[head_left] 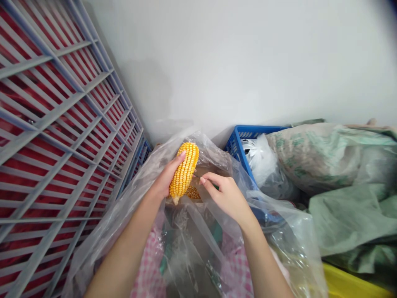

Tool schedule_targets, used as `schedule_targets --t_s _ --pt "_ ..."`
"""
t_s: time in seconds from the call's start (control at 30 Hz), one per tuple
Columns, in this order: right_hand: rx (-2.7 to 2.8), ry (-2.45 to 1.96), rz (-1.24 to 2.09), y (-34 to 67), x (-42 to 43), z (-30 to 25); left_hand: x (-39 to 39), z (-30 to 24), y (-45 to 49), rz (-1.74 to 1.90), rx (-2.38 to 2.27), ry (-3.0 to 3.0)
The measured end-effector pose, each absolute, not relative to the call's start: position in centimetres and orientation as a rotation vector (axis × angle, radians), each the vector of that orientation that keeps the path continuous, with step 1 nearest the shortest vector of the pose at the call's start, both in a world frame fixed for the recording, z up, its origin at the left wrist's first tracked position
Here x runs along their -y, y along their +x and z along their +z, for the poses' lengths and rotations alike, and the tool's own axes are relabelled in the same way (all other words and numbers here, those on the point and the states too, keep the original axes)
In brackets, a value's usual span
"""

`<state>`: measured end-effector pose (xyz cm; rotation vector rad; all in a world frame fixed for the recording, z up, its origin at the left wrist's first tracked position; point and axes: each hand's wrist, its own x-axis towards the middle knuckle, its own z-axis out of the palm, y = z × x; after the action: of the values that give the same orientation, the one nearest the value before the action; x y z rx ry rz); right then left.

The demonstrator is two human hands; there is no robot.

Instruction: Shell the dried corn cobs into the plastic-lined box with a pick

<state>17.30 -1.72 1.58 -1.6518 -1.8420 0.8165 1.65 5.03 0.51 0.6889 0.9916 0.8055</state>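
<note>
L hand has its fingers clamped round a long yellow-orange corn cob w/ rows of kernels, its tip pointing down; the cob sits above the mouth of a big clear plastic bag, near its far edge. R hand is just beside the cob, thumb & index pinched together, w/ a thin dark sliver at the tips; can't tell what it is or if it touches the cob. A small heap of loose gold kernels lies in the bag under the cob.

Pink gingham cloth shows below the bag. Far R: blue plastic crate w/ a white plastic bag in it, and a pale woven sack w/ green print, print too blurred to read. Grey lattice rack over red runs along the L, white wall ahead, yellow plastic item at the bottom R corner.
</note>
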Motion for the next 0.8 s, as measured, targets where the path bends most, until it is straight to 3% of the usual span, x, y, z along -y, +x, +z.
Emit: schedule_targets --t_s 0.8 --pt "1.834 -1.698 0.864 17.1 1.6 1.1 -4.8 -0.6 2.2 0.787 -1.06 0.92"
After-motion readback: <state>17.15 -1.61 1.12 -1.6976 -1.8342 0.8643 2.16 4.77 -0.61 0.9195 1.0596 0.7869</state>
